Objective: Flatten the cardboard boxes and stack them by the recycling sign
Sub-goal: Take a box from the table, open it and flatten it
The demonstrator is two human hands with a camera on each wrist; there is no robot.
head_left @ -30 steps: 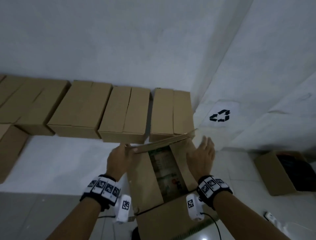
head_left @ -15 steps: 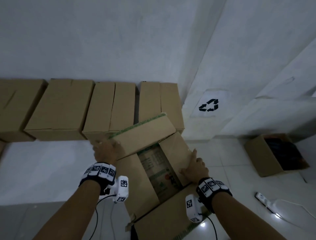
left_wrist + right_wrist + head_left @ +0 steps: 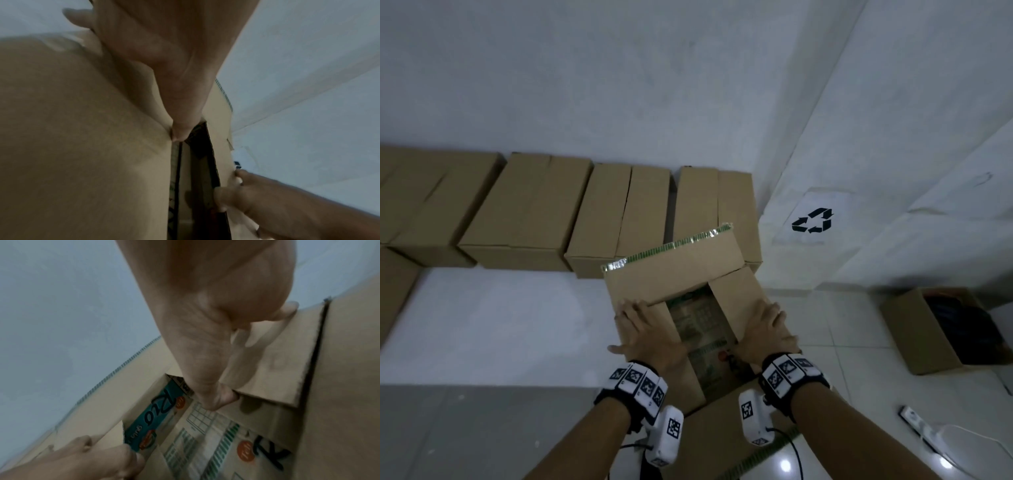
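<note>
A brown cardboard box (image 3: 678, 274) lies in front of me with its top flaps spread out and a green printed panel (image 3: 700, 329) showing in the opening. My left hand (image 3: 643, 329) presses flat on the left flap, fingers straight, thumb (image 3: 180, 133) at the flap's inner edge. My right hand (image 3: 765, 329) lies flat on the right flap (image 3: 273, 369), its thumb (image 3: 218, 399) at that flap's edge over the printed panel. The recycling sign (image 3: 812, 220) hangs low on the right wall, just beyond the box.
A row of closed cardboard boxes (image 3: 527, 212) lines the far wall, with one more at the left edge (image 3: 393, 294). An open box with dark contents (image 3: 928, 335) stands on the floor at right. A white power strip (image 3: 914, 416) and cable lie near it.
My left hand let go of the far flap, which now lies folded outward, and moved onto the left flap. My right hand came down flat on the right flap.
</note>
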